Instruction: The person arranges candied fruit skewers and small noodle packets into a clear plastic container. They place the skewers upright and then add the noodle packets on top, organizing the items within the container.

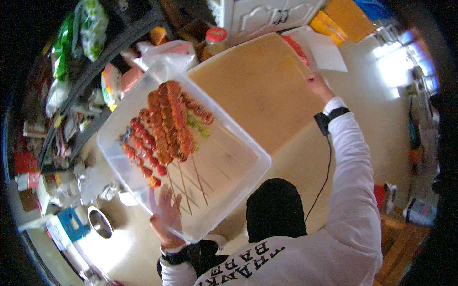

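My left hand (pixel 166 211) grips the lower left edge of a clear plastic bin (pixel 229 228), its fingers seen through the wall. The bin is tilted, and in it lie several skewers of reddish, sauce-coated food (pixel 166 121) and red, fruit-like balls (pixel 143 137). Bare wooden sticks (pixel 180 186) point toward me. A bit of green food (pixel 198 126) lies beside them. At the right my right hand (pixel 316 84) is closed at the right edge of a brown board or tabletop (pixel 257 89); its grip on that edge is partly hidden.
A jar with a red lid (pixel 216 34) stands behind the bin, near white cabinet doors (pixel 272 18). Dark shelves (pixel 125 35) with bagged goods run along the left. A metal bowl (pixel 100 222) is at the lower left. A black cable (pixel 327 171) hangs from my right wrist.
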The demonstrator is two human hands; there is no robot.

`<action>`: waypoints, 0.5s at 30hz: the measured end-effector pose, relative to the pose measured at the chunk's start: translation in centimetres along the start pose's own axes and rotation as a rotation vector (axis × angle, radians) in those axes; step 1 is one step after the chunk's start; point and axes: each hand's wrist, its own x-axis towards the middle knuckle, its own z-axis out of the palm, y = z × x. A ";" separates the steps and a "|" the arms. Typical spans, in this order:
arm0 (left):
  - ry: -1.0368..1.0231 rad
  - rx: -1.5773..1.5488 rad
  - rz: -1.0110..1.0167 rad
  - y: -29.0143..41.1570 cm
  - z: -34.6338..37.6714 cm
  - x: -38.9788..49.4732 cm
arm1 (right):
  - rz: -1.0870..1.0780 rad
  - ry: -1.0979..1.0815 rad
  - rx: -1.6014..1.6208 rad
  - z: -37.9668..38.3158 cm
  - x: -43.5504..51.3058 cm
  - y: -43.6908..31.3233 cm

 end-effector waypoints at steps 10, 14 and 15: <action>-0.044 -0.032 -0.008 -0.7 -1.6 0.7 | -0.206 0.098 0.553 -16.1 -6.4 -19.0; -0.093 -0.026 -0.033 -0.4 -2.4 1.1 | -0.271 -0.070 0.557 -20.4 -12.0 -28.7; -0.096 -0.019 -0.030 -0.4 -2.7 1.2 | -0.315 -0.138 0.546 -20.9 -13.3 -30.5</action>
